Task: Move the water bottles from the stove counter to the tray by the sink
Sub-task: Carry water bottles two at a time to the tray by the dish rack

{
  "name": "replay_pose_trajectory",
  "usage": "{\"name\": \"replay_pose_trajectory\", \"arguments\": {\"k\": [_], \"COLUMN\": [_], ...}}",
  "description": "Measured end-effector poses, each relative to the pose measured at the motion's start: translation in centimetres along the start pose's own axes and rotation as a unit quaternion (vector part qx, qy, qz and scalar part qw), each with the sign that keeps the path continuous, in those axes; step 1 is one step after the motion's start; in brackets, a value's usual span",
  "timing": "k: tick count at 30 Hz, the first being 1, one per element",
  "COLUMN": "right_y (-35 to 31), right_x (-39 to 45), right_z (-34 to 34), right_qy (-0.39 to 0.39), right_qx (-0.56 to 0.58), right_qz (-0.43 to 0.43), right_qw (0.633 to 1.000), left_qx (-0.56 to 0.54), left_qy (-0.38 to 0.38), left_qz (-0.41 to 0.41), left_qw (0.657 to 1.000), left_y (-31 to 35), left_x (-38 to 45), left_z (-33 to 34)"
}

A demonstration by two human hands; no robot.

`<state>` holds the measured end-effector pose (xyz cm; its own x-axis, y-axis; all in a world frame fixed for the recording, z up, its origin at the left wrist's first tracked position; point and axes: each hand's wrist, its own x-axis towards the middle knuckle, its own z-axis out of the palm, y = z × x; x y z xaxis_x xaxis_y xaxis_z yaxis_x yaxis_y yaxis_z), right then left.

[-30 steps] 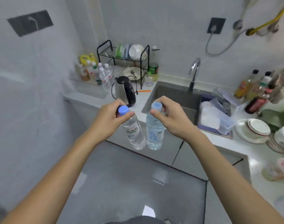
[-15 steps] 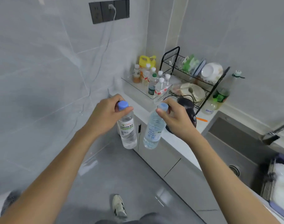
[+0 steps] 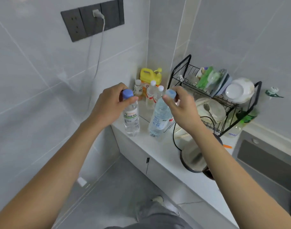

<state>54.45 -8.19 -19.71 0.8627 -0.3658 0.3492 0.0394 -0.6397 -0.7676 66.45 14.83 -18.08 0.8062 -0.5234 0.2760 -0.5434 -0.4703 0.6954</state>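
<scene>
Left hand (image 3: pixel 110 104) grips bottle 1 (image 3: pixel 130 118) by its blue cap; green-banded label, text unreadable. Right hand (image 3: pixel 182 106) grips bottle 2 (image 3: pixel 159 119), tilted, blue print illegible. Both hang over the worktop (image 3: pixel 158 149), near the far tray (image 3: pixel 145 117).

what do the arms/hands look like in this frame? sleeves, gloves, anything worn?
Both arms are bare from the frame edge to the fingertips: no sleeves show, so any sleeve ends out of view. The left hand and right hand wear no gloves. No watch, bracelet or ring is visible on either wrist or on the fingers that show. No markings, tape or cables on the arms.
</scene>
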Motion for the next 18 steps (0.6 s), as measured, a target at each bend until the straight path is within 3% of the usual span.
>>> {"name": "replay_pose_trajectory", "arguments": {"k": [10, 14, 18], "right_y": [6.2, 10.0, 13.1], "right_x": [15.5, 18.5, 19.6], "right_z": [5.6, 9.0, 11.8], "right_qy": [-0.041, -0.102, -0.174], "right_qx": [-0.033, -0.093, -0.216], "right_qz": [0.009, 0.054, 0.114], "right_qw": [0.999, 0.989, 0.954], "left_qx": [0.030, 0.036, 0.051], "left_qy": [-0.009, -0.050, -0.138], "left_qz": [0.000, -0.018, -0.026], "left_qw": [1.000, 0.998, 0.989], "left_y": [-5.4, -9.3, -13.4], "left_x": [16.3, 20.3, 22.8], "left_z": [6.2, 10.0, 12.7]}}
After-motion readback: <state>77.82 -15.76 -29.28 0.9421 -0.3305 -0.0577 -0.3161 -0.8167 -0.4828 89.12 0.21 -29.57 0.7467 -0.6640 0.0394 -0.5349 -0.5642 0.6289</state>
